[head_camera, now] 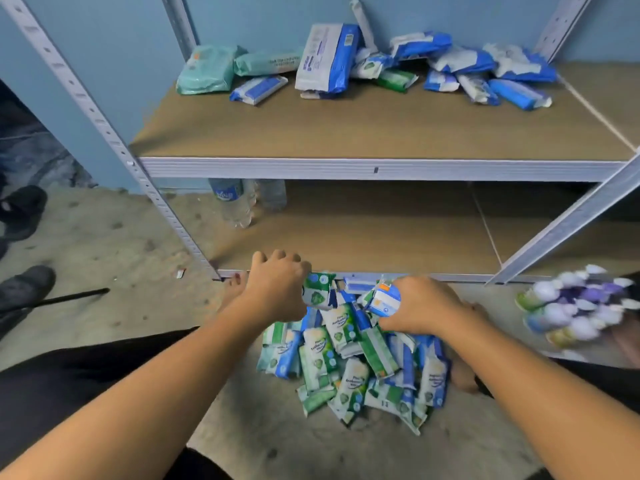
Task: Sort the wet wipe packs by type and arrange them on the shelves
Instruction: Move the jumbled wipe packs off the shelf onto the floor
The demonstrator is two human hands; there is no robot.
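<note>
Wet wipe packs (349,358), small soft plastic ones in green, blue and white, are heaped in a loose pile on the gritty grey concrete floor (114,237), right in front of a grey metal rack (86,98). The left hand (277,289) has its fingers curled round a green-and-white pack (317,289) at the far edge of the pile. The right hand (422,306) grips a blue-and-white pack (384,297) with an orange patch just beside it. The brown chipboard upper shelf (346,129) has more strewn along the back: mint green packs (207,69) on the left, blue packs (485,71) on the right, all pretty jumbled. A clear plastic water bottle (233,206) stands at the back left of the brown lower shelf (363,230), near the pale blue wall (114,46). Black shoes (24,289) sit on the floor at far left. There's a blurry purple-and-white bundle (571,303) at far right, can't tell what it is.
</note>
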